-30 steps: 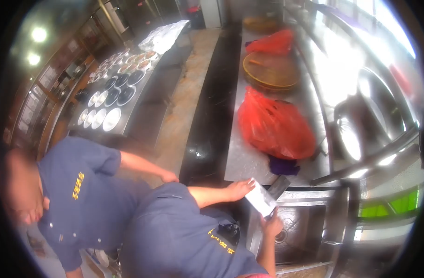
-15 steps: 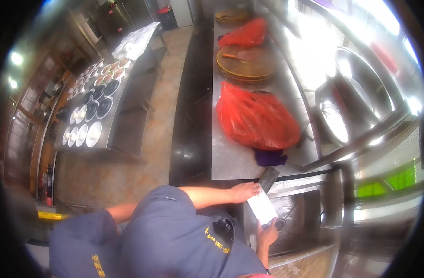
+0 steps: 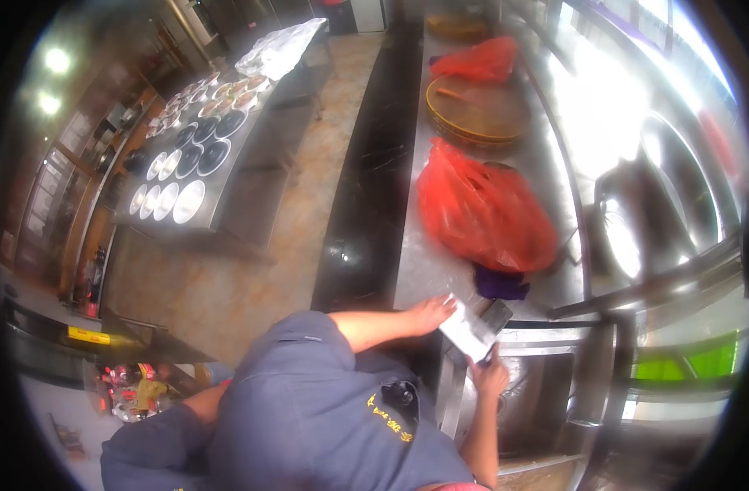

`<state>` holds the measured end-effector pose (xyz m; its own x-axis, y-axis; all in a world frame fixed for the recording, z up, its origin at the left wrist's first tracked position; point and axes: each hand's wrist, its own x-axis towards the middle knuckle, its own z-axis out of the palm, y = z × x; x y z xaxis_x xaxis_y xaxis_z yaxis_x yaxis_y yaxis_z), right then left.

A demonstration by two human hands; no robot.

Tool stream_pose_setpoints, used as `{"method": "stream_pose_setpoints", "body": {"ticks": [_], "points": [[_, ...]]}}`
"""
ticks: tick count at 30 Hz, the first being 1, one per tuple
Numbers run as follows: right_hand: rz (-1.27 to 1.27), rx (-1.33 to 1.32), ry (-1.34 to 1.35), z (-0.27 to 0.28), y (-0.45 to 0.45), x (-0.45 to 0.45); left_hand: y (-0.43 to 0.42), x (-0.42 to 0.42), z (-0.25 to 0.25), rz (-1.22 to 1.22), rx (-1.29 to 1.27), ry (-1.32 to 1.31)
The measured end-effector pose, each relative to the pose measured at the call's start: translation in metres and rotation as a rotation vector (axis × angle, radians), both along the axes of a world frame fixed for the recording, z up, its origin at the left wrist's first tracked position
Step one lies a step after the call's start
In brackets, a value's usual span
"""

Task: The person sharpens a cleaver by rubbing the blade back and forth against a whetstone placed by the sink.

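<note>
My right hand (image 3: pixel 491 376) is closed around the dark handle of a cleaver with a bright, wide blade (image 3: pixel 470 330). The fingers of my left hand (image 3: pixel 433 314) press on the blade's far left end. Beneath and beside the blade, a dark slab like a whetstone (image 3: pixel 496 313) shows only in part, at the near edge of the steel counter (image 3: pixel 424 286). Just beyond it lies a bunched purple cloth (image 3: pixel 502 283). The steel sink (image 3: pixel 538 401) is to the right of my right hand.
On the counter are a red plastic bag (image 3: pixel 485 209), a round chopping board (image 3: pixel 477 110) and another red bag (image 3: pixel 477 60). A steel table (image 3: pixel 248 176) to the left bears several bowls and plates. Another person's dark sleeve (image 3: pixel 157 446) is close at lower left.
The view has swung left. Both hands have pushed the cleaver away from my body along the slab, and the blade now lies further left of the slab's visible end.
</note>
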<state>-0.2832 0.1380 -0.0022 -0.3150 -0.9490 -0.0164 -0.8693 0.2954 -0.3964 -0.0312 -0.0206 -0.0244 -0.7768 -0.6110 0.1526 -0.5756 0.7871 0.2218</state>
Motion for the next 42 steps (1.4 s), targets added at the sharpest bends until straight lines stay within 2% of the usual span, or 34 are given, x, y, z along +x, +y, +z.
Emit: {"method": "stream_pose_setpoints", "body": {"ticks": [1,2,4,6,8,10,12,14,16,18,20,23,25,27,29,30,31,32,35,37,38,39,41,42], "points": [[0.059,-0.123,0.051,-0.004,-0.018,-0.007,-0.014,-0.006,0.001,0.017,-0.012,-0.022],[0.054,-0.094,-0.005,-0.003,-0.031,-0.011,-0.022,-0.007,0.004,0.035,-0.026,-0.043],[0.090,-0.084,0.052,0.004,-0.028,-0.011,-0.008,0.005,0.016,0.011,0.001,-0.045],[0.109,0.015,0.108,0.004,0.005,0.004,0.030,0.027,0.021,0.048,0.042,-0.039],[0.085,0.063,0.091,0.008,0.036,0.026,0.050,0.046,0.024,-0.057,0.040,-0.163],[0.082,0.174,0.066,0.029,0.019,0.028,0.029,0.045,0.005,-0.052,0.034,-0.133],[0.058,0.031,0.012,0.017,-0.012,0.014,0.001,0.030,-0.023,0.033,0.110,-0.060],[0.039,-0.028,0.017,0.016,-0.030,0.000,-0.015,0.009,-0.003,0.052,0.062,-0.070],[0.055,-0.077,0.075,0.012,-0.017,0.002,-0.003,0.013,0.007,-0.001,0.054,-0.066],[0.029,0.001,0.174,0.017,0.022,0.019,0.016,0.023,0.003,-0.071,0.060,-0.068],[-0.079,0.032,0.110,0.007,0.068,0.036,0.030,0.018,0.024,-0.183,0.094,-0.060],[-0.293,0.123,0.045,0.018,0.074,0.042,-0.005,-0.028,-0.021,-0.326,0.150,0.008],[-0.339,0.079,0.070,0.015,0.055,0.024,-0.039,-0.071,-0.022,-0.357,0.153,0.074],[-0.383,0.019,0.081,0.023,0.048,0.011,-0.023,-0.084,-0.030,-0.394,0.175,0.142],[-0.380,0.064,0.054,0.022,0.076,0.018,-0.010,-0.077,-0.028,-0.225,0.348,0.174],[-0.358,0.081,0.019,0.017,0.082,0.022,0.004,-0.064,-0.013,-0.274,0.342,0.075],[-0.346,0.088,0.041,0.016,0.098,0.032,0.020,-0.053,-0.010,-0.266,0.357,0.076],[-0.364,0.056,-0.048,0.027,0.105,0.039,0.026,-0.047,-0.007,-0.256,0.371,0.076],[-0.377,0.122,-0.011,0.031,0.085,0.031,0.004,-0.063,0.010,-0.266,0.429,0.022],[-0.351,-0.018,0.085,0.014,0.051,0.004,-0.030,-0.082,-0.023,-0.297,0.328,0.152],[-0.338,0.033,0.081,0.006,0.037,-0.009,-0.041,-0.089,-0.026,-0.305,0.278,0.207],[-0.314,0.024,0.078,0.015,0.031,-0.014,-0.029,-0.088,-0.021,-0.351,0.299,0.195],[-0.391,0.004,0.066,0.030,0.043,-0.006,-0.018,-0.079,0.010,-0.215,0.263,0.054],[-0.329,0.068,0.054,0.041,0.054,0.005,-0.002,-0.061,0.009,-0.167,0.309,0.032]]}}
